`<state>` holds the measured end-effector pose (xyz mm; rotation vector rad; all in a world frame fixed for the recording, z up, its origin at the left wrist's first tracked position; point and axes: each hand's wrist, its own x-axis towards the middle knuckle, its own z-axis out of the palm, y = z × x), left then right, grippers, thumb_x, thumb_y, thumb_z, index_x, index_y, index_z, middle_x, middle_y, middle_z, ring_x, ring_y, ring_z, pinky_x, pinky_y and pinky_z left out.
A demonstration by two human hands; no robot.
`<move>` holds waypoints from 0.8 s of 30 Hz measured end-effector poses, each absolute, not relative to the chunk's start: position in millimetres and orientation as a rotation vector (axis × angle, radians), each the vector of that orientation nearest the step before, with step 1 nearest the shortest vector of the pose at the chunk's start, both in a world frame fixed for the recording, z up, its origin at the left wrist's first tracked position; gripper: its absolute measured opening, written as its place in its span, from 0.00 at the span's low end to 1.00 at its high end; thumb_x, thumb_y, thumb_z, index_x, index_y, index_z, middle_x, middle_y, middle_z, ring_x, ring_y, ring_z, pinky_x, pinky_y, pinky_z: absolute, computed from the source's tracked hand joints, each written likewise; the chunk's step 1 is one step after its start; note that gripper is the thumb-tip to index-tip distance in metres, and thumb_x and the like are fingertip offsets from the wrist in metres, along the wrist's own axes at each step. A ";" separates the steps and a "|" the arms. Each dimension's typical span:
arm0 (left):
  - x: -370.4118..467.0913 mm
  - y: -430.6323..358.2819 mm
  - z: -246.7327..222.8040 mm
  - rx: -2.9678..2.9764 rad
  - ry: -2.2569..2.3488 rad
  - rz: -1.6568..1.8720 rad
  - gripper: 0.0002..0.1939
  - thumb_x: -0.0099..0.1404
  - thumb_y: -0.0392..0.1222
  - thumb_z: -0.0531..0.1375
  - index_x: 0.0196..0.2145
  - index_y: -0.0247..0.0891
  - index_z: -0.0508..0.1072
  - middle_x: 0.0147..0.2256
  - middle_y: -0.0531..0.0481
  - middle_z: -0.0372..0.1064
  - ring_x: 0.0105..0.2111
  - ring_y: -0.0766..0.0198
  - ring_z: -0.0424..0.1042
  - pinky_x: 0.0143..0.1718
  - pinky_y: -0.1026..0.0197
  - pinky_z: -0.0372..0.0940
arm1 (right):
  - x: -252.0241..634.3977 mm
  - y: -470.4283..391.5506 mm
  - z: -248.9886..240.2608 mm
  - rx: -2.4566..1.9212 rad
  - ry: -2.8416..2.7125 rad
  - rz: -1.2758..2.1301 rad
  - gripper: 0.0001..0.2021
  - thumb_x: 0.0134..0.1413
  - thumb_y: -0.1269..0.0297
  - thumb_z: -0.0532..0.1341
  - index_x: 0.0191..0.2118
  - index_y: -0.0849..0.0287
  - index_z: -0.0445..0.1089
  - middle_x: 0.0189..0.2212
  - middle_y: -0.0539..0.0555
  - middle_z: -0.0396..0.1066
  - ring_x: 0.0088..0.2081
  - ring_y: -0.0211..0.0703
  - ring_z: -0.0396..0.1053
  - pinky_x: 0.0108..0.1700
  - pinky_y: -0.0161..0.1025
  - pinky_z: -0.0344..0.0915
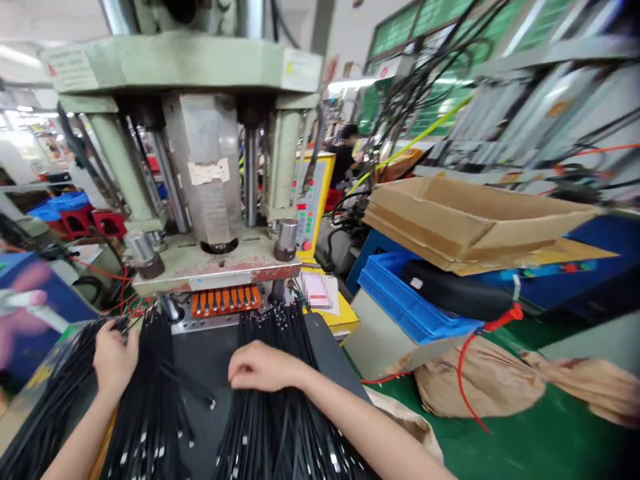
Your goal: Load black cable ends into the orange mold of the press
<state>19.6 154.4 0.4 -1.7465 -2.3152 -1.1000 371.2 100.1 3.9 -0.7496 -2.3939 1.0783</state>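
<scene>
At the left, my left hand (114, 357) reaches to the upper ends of the black cables, its thumb and fingers closing around a thin cable end. A thick bundle of black cables (145, 400) with metal tips lies just right of it. My right hand (265, 367) is curled closed over another bundle of black cables (280, 427); whatever its fingertips hold is hidden. Beyond both hands, an orange mold insert (227, 301) with several metal-tipped pieces in a row sits on the lower plate of a press (215, 270).
The press's metal nozzle block (203, 167) hangs above its plate between steel columns. A yellow control panel (310, 200) stands behind it. To the right are a cardboard box (480, 220), blue crates (400, 300) and a brown sack (480, 377). A pink fan (25, 307) is at far left.
</scene>
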 end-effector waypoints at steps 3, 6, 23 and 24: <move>52.2 144.4 17.3 -2.311 -2.194 -1.139 0.17 0.62 0.55 0.54 0.37 0.39 0.70 0.34 0.45 0.74 0.35 0.55 0.74 0.43 0.57 0.66 | 411.2 96.6 -5.0 -1.032 -1.938 0.989 0.08 0.59 0.63 0.59 0.32 0.59 0.74 0.29 0.50 0.74 0.31 0.40 0.70 0.35 0.35 0.64; 85.5 152.7 23.8 -3.174 -1.894 -0.898 0.14 0.61 0.52 0.59 0.35 0.39 0.74 0.28 0.49 0.73 0.29 0.60 0.72 0.36 0.61 0.65 | 449.2 100.4 -22.8 -1.307 -1.595 0.772 0.13 0.57 0.54 0.60 0.32 0.59 0.73 0.26 0.52 0.72 0.28 0.43 0.68 0.32 0.38 0.63; 97.2 167.0 13.9 -3.013 -2.477 -1.712 0.18 0.56 0.49 0.67 0.40 0.34 0.73 0.30 0.48 0.74 0.26 0.67 0.70 0.27 0.66 0.62 | 431.8 136.5 -19.8 -1.305 -1.491 0.799 0.17 0.53 0.50 0.60 0.37 0.61 0.72 0.24 0.51 0.68 0.25 0.40 0.64 0.29 0.37 0.59; 97.5 168.5 7.7 -2.905 -2.561 -1.769 0.18 0.56 0.48 0.67 0.41 0.34 0.72 0.29 0.50 0.73 0.25 0.68 0.69 0.25 0.67 0.61 | 427.8 143.7 -20.9 -1.310 -1.496 0.778 0.18 0.53 0.50 0.60 0.39 0.62 0.72 0.25 0.51 0.69 0.25 0.40 0.64 0.29 0.37 0.60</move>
